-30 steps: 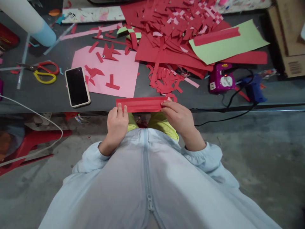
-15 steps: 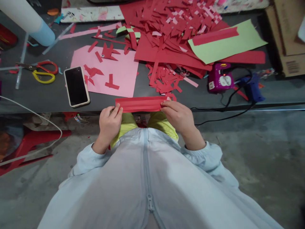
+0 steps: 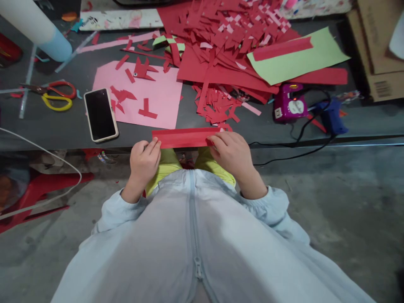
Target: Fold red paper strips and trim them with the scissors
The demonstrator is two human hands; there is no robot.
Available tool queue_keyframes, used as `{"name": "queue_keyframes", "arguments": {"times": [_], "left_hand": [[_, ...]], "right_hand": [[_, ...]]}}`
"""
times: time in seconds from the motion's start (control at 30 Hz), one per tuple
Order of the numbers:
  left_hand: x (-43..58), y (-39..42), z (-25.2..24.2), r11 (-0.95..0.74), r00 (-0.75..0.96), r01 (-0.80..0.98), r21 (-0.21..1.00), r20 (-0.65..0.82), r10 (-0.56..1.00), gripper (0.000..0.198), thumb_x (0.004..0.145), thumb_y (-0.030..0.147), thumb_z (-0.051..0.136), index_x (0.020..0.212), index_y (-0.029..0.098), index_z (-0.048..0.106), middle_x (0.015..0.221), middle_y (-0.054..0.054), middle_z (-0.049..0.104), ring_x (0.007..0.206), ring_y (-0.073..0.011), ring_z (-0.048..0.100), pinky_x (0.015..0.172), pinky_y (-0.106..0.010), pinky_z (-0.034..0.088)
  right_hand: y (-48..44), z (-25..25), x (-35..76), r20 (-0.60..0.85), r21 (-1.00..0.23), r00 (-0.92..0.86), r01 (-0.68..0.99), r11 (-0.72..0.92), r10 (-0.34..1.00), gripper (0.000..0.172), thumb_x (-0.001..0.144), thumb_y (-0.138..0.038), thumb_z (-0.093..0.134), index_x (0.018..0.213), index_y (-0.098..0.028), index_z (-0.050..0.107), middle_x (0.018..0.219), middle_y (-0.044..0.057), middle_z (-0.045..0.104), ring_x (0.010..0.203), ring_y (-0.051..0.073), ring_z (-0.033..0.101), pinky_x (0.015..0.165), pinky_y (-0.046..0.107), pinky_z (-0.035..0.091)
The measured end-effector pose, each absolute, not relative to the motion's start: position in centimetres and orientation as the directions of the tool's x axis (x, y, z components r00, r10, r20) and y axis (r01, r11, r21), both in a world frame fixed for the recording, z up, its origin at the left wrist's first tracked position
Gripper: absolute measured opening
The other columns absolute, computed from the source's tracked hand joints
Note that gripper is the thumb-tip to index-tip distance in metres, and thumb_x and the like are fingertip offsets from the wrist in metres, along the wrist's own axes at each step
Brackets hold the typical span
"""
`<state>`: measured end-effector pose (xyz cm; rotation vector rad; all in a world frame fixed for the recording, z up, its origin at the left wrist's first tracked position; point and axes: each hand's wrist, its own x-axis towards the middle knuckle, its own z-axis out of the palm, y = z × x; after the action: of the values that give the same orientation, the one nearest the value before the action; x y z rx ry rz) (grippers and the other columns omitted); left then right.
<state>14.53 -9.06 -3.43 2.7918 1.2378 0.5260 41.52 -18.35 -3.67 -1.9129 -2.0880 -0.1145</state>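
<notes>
Centre of the frame: a long red folded paper strip (image 3: 184,137) lies crosswise along the near edge of the dark grey tabletop (image 3: 57,126), between the two hands. The left hand (image 3: 144,162), just left of centre, pinches the strip's left end between thumb and fingertips (image 3: 155,146). The right hand (image 3: 232,153), just right of centre, lies over the strip's right end with its fingers (image 3: 215,141) bent onto the paper; whether the thumb grips from beneath cannot be told. The hands are apart, one at each end, with the strip's bare middle spanning the gap.

Left of the strip, a black smartphone in a pale case (image 3: 101,114) partly overlaps a pink paper sheet (image 3: 158,101) that carries small red offcuts. At far left lie red- and yellow-handled scissors (image 3: 56,95). A heap of red paper cuttings (image 3: 227,38) fills the upper centre, beside a light green paper sheet (image 3: 299,59). A purple plastic device (image 3: 288,105) and a blue glue gun (image 3: 331,118) sit at right.
</notes>
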Motion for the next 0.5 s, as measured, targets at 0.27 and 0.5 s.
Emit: {"name": "queue_keyframes", "arguments": {"times": [0.27, 0.5], "left_hand": [[15.2, -8.5, -3.3, -0.671, 0.616, 0.723, 0.167, 0.285, 0.735, 0.03, 0.097, 0.028, 0.046, 0.108, 0.019, 0.072, 0.107, -0.008, 0.074, 0.092, -0.0235, 0.055, 0.082, -0.041, 0.042], [14.8, -8.4, -3.3, -0.662, 0.611, 0.721, 0.207, 0.261, 0.747, 0.031, 0.097, 0.029, 0.045, 0.11, 0.021, 0.072, 0.107, -0.009, 0.074, 0.094, -0.0246, 0.054, 0.083, -0.044, 0.042]], "right_hand": [[-16.7, -3.1, 39.6, 0.255, -0.1, -0.092, 0.988, 0.121, 0.962, 0.026, 0.097, -0.024, 0.044, 0.095, -0.02, 0.069, 0.096, 0.009, 0.068, 0.089, 0.023, 0.052, 0.082, 0.036, 0.038], [-15.9, -3.4, 38.9, 0.211, -0.161, -0.09, 0.979, 0.125, 0.973, 0.026, 0.097, -0.024, 0.045, 0.092, -0.02, 0.07, 0.095, 0.01, 0.068, 0.087, 0.023, 0.051, 0.078, 0.036, 0.035]]}}
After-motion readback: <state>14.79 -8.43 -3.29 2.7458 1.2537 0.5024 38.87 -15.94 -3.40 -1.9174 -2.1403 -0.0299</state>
